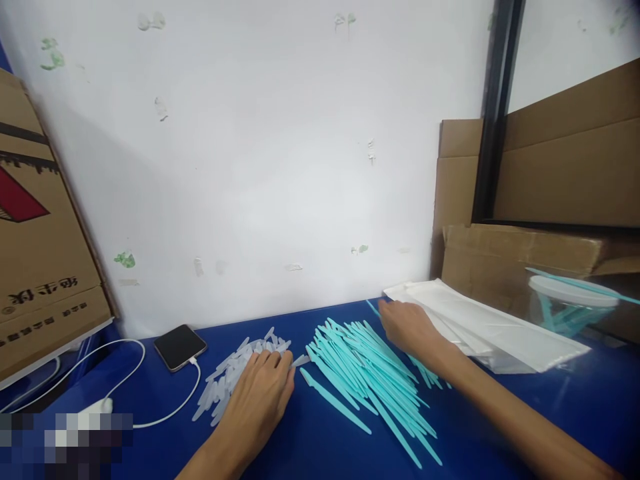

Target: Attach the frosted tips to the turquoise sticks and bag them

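My left hand [263, 390] lies palm down, fingers stretched, on a pile of clear plastic caps [227, 377] on the blue table [310, 447]. My right hand [407, 327] reaches to the far side of a heap of teal plastic sticks [365, 380]. Its fingers curl at the edge of a stack of white plastic bags [495, 327]. I cannot make out what, if anything, they pinch.
A black phone [180, 347] with a white charging cable [150, 407] lies at the left. A cardboard box [40, 247] stands at far left, and more cardboard boxes [525, 260] at the right. A clear tub [570, 307] holds teal sticks. A white wall stands behind.
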The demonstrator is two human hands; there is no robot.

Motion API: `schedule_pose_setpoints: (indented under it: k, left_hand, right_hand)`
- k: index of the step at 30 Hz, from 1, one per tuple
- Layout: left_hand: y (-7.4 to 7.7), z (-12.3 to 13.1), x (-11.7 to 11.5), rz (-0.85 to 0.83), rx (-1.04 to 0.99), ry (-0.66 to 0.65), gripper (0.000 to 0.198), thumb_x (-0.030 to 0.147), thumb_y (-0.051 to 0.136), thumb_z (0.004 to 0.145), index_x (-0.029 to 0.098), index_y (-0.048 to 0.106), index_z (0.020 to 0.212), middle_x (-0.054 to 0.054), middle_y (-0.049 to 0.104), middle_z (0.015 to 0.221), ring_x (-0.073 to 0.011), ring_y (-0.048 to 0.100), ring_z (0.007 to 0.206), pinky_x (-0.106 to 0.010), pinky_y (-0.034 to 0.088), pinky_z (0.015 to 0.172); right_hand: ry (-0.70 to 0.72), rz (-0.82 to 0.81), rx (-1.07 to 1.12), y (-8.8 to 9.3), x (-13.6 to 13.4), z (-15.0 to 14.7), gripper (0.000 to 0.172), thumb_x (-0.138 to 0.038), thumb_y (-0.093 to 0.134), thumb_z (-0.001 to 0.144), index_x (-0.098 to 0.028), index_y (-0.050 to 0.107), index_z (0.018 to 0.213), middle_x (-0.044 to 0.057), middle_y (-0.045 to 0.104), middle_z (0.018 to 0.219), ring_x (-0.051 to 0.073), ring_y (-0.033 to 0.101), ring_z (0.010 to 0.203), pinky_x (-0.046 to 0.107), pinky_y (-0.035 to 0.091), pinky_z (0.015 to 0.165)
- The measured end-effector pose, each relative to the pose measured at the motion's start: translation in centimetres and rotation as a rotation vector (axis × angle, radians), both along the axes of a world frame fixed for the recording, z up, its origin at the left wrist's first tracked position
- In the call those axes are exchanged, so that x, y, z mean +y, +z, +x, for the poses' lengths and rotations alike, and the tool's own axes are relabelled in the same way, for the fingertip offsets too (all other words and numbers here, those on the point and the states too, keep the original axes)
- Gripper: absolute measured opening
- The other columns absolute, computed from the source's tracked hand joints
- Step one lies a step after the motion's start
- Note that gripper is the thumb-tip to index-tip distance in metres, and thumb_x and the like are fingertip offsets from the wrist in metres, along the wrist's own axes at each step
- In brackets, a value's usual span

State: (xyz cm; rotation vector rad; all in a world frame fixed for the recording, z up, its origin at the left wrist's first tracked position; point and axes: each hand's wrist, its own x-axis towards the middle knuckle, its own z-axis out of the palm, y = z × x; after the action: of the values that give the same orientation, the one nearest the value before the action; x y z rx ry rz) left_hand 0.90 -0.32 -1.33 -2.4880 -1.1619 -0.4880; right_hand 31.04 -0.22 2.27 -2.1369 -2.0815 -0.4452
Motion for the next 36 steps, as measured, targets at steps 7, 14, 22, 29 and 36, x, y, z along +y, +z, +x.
schedule_pose_setpoints:
  k: [7, 14, 22, 29, 36]
  left_hand:
    - [-0.8, -0.8, 0.5, -0.044, -0.112, -0.103, 0.026, 0.017, 0.036, 0.1, 0.021, 0.059, 0.088, -0.004, 0.065, 0.085, -0.0208, 0.06, 0.075, -0.035, 0.047, 0.071]
    - [-0.7, -0.8, 0.5, 0.028, -0.221, -0.194, 0.051, 0.011, 0.026, 0.098, 0.028, 0.046, 0.142, -0.006, 0.057, 0.089, -0.019, 0.055, 0.071, -0.03, 0.046, 0.061]
    - [0.8, -0.1, -0.8, -0.208, -0.605, -0.111, 0.019, 0.036, 0.047, 0.098, 0.027, 0.062, 0.105, -0.004, 0.069, 0.098, -0.0238, 0.066, 0.094, -0.036, 0.052, 0.082]
    - [0.8, 0.4, -0.4, -0.626, -1.208, -0.156, 0.025, 0.047, 0.062, 0.089, 0.024, 0.052, 0.09, -0.007, 0.076, 0.098, -0.0251, 0.069, 0.106, -0.039, 0.051, 0.093]
    - [1.1, 0.7, -0.7, -0.832, -1.267, -0.232, 0.031, 0.048, 0.069, 0.084, 0.023, 0.051, 0.086, -0.009, 0.078, 0.098, -0.0236, 0.071, 0.097, -0.035, 0.052, 0.084]
  right_hand:
    - [0.236, 0.263, 0.062, 1.6, -0.6, -1.6, 0.026, -0.025, 0.033, 0.105, -0.016, 0.054, 0.117, 0.008, 0.071, 0.08, 0.022, 0.066, 0.074, 0.029, 0.038, 0.063]
    - [0.742, 0.204, 0.138, -0.2, -1.4, -3.8, 0.025, -0.027, 0.039, 0.105, -0.018, 0.06, 0.116, 0.006, 0.072, 0.098, 0.018, 0.066, 0.084, 0.037, 0.041, 0.088]
    - [0.813, 0.196, 0.26, -0.2, -2.3, -4.8, 0.027, -0.03, 0.042, 0.104, -0.019, 0.065, 0.114, 0.007, 0.073, 0.098, 0.018, 0.065, 0.085, 0.036, 0.042, 0.087]
    - [0.871, 0.155, 0.286, -0.4, -2.4, -5.2, 0.026, -0.027, 0.042, 0.104, -0.02, 0.065, 0.113, 0.005, 0.073, 0.103, 0.017, 0.065, 0.086, 0.035, 0.041, 0.088]
    - [0.887, 0.164, 0.275, -1.0, -2.6, -5.8, 0.024, -0.027, 0.043, 0.104, -0.02, 0.064, 0.114, 0.004, 0.073, 0.098, 0.016, 0.065, 0.084, 0.033, 0.04, 0.083]
